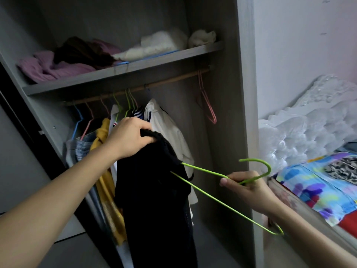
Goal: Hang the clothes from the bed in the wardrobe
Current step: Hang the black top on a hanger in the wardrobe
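My left hand (128,137) grips the top edge of a black knitted garment (154,200), which hangs down in front of the open wardrobe. My right hand (249,187) pinches a lime-green wire hanger (216,198) just below its hook. One end of the hanger is inside the black garment; the other end sticks out by my right forearm. The wooden rail (170,80) runs under the shelf and carries several hung clothes (166,128) at its left part.
An empty pink hanger (207,105) hangs at the rail's right end. The shelf (123,72) above holds folded purple, brown and white clothes. At the right is the bed (318,190) with a colourful sheet, more clothes and a white padded headboard (301,132).
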`<action>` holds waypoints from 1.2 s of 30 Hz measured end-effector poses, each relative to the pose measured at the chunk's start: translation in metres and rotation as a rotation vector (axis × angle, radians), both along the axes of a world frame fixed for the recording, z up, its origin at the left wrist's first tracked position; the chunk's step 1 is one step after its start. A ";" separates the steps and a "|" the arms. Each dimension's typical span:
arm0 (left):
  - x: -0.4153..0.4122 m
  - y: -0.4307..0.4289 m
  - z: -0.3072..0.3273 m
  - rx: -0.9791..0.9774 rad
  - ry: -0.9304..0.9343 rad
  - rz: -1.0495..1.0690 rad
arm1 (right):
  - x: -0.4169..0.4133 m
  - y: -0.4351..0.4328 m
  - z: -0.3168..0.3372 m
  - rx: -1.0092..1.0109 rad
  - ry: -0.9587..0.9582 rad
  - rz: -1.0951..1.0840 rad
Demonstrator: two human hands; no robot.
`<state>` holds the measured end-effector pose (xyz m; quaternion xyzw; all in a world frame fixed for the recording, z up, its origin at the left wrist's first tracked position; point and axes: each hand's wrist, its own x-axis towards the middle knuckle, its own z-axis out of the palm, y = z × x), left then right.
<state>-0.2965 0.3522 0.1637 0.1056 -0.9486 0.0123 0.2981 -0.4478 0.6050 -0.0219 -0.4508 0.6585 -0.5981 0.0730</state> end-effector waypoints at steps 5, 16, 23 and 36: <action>0.002 0.004 -0.001 0.012 0.125 0.078 | 0.020 -0.022 -0.020 -0.015 -0.145 0.119; -0.003 0.020 -0.002 -0.103 -0.100 -0.154 | 0.018 -0.036 0.004 -0.069 -0.252 0.174; 0.013 -0.004 -0.001 0.454 -0.250 -0.141 | -0.009 -0.011 0.000 -0.320 -0.572 0.132; -0.011 0.004 0.003 0.615 0.136 -0.312 | -0.024 0.011 -0.002 -0.070 -0.393 0.137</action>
